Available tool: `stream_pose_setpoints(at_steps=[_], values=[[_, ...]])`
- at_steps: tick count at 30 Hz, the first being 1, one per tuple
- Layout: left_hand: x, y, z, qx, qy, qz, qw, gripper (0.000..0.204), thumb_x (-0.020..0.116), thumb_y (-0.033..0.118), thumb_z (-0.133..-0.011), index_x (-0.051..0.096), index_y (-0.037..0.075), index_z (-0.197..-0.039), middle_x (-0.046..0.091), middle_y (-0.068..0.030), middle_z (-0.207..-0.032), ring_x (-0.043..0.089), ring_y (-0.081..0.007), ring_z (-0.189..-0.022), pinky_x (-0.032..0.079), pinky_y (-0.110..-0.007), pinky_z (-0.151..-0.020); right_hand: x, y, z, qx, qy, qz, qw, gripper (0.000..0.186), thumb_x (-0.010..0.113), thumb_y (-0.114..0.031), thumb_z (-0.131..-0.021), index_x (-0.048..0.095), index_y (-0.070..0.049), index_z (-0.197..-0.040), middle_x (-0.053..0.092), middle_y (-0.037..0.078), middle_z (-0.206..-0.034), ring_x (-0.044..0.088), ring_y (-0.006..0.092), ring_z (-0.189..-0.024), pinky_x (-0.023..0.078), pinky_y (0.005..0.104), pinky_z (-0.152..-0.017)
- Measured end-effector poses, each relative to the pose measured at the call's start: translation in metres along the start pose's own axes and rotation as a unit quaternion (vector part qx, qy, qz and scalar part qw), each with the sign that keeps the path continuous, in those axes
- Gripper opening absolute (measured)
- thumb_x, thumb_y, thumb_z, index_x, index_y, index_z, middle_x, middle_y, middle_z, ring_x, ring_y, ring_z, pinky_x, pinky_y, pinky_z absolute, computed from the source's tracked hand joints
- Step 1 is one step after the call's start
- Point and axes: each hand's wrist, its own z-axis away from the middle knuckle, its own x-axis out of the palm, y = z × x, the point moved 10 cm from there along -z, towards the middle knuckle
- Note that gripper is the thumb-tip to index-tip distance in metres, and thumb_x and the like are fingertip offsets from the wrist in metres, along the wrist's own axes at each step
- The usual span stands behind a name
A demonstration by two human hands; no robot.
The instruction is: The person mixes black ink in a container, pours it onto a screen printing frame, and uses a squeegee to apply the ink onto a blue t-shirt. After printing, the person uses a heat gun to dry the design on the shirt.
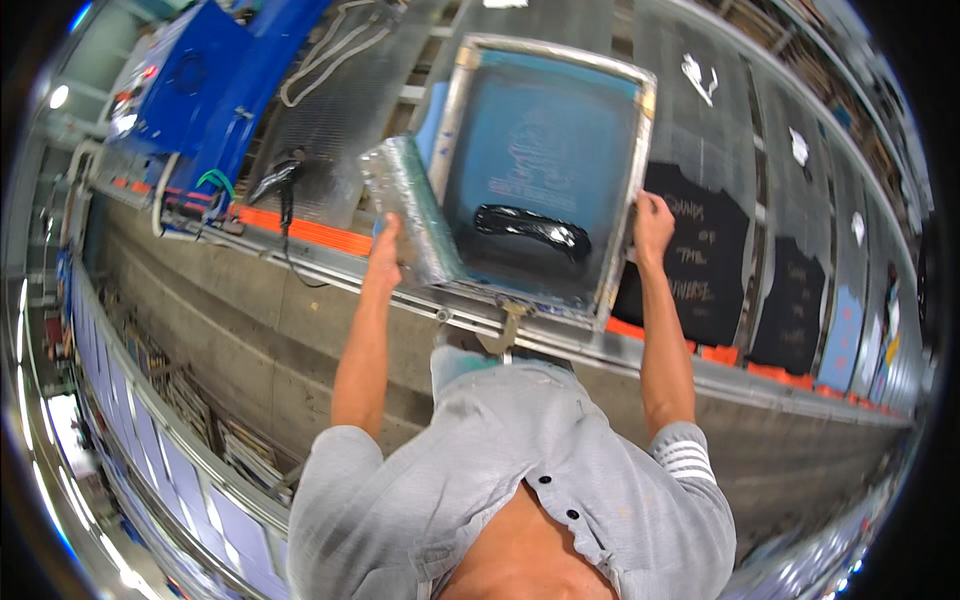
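My left hand (386, 245) is closed on a long squeegee (415, 208) with a green and silvery body, held tilted along the left side of a framed printing screen (540, 130). My right hand (652, 222) grips the right edge of the screen's metal frame. The screen has blue mesh with a faint design, a darker band around it and a thick strip of glossy black ink (530, 230) across its lower part. A clamp (513, 322) sits at the frame's near edge.
Black shirts (700, 280) with printing lie on boards to the right. A black hairdryer (280, 185) rests on the left board beside an orange strip (305, 230). A blue machine (185, 75) stands at upper left. A metal rail (750, 385) runs along the bench edge.
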Motion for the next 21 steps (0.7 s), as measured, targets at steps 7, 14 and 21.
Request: stream_pose_setpoints(at_steps=[7,14,21], values=[[-0.048,-0.004,-0.018,-0.061,-0.011,0.018,0.998,0.064,0.055,0.053,-0.095,0.047,0.006,-0.138,0.059,-0.0077,-0.128,0.058,-0.0245,-0.113,0.047,-0.043,-0.098,0.031,0.043,0.040,0.070,0.018,-0.013,0.997,0.030,0.065,-0.026,-0.088,0.071,0.001,-0.098,0.071,0.011,-0.083,0.065,0.0177,-0.080,0.048,0.0318,-0.074],[-0.077,0.010,-0.011,-0.056,0.026,-0.035,0.997,0.062,0.065,0.049,-0.091,0.051,0.005,-0.132,0.062,-0.0074,-0.120,0.062,-0.0242,-0.105,0.052,-0.042,-0.088,0.059,0.040,0.046,0.055,0.006,-0.056,0.997,0.027,0.066,-0.024,-0.087,0.071,0.000,-0.099,0.069,0.009,-0.081,0.061,0.0159,-0.077,0.048,0.0316,-0.074],[-0.072,0.015,-0.001,-0.022,0.051,-0.086,0.995,0.056,0.071,0.042,-0.089,0.052,0.002,-0.124,0.063,-0.0096,-0.111,0.065,-0.0251,-0.090,0.056,-0.042,-0.071,0.069,0.031,0.051,0.078,0.009,0.037,0.996,0.026,0.063,-0.024,-0.087,0.070,-0.003,-0.100,0.070,0.015,-0.082,0.065,0.0243,-0.078,0.049,0.0361,-0.075]])
